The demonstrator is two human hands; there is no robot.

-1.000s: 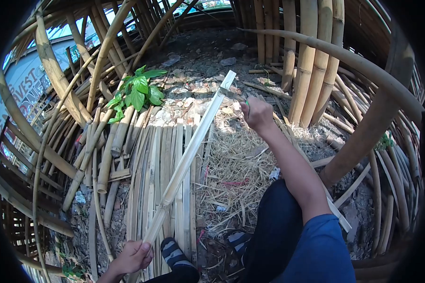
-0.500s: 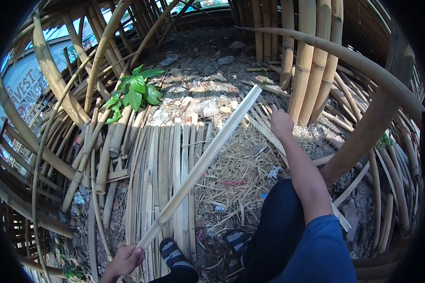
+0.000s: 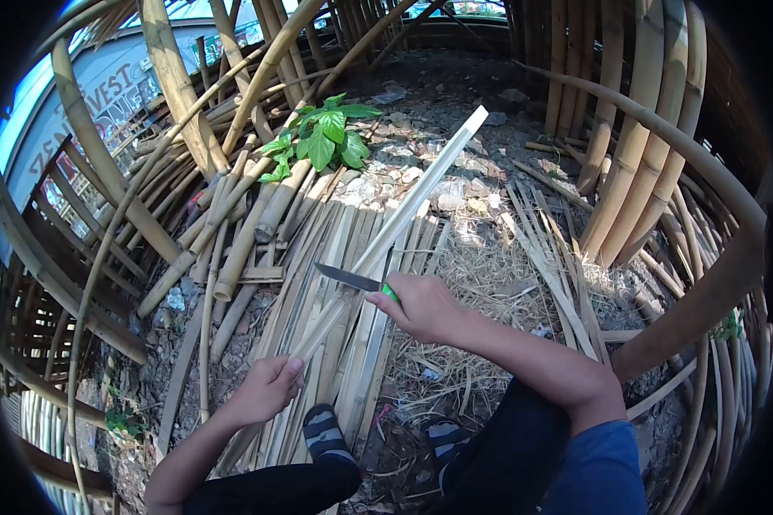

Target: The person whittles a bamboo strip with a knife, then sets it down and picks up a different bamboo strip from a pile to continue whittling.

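Note:
My right hand (image 3: 421, 307) is wrapped round the green handle of a knife (image 3: 352, 279), its dark blade pointing left across a long split bamboo strip (image 3: 416, 199). The strip slants from the lower left up to the right, its far end raised over the rubble. At its lower end my left hand (image 3: 270, 386) is closed on it, above the row of bamboo strips (image 3: 275, 421) lying on the ground between the hands and my feet.
Green leaves (image 3: 322, 142) grow beside stacked bamboo poles (image 3: 245, 249) at the left. Thick upright poles (image 3: 644, 172) and a curved pole (image 3: 661, 120) stand at the right. Dry shavings (image 3: 481, 283) cover the ground ahead of my sandalled feet.
My right hand has come left and down to the strip, and the knife now shows. My left hand has moved up and right with the strip. The view has turned left.

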